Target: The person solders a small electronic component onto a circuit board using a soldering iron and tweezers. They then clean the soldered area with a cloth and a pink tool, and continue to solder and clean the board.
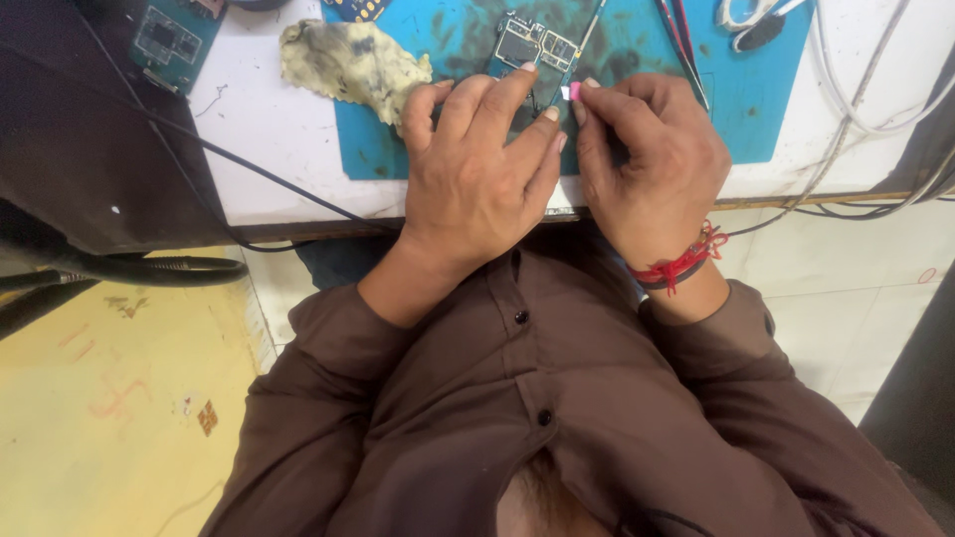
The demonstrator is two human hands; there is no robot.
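Looking down from the head camera, a small pink tag (pixel 574 91) sits pinched at the fingertips of the right hand (pixel 652 169), just beside a circuit board (pixel 532 47) lying on the blue mat (pixel 756 109). The board's long axis runs away from the person, tilted slightly right. The left hand (pixel 477 169) rests on the board's near end, fingers curled loosely, pressing rather than gripping. A stained yellow rag (pixel 348 65) lies left.
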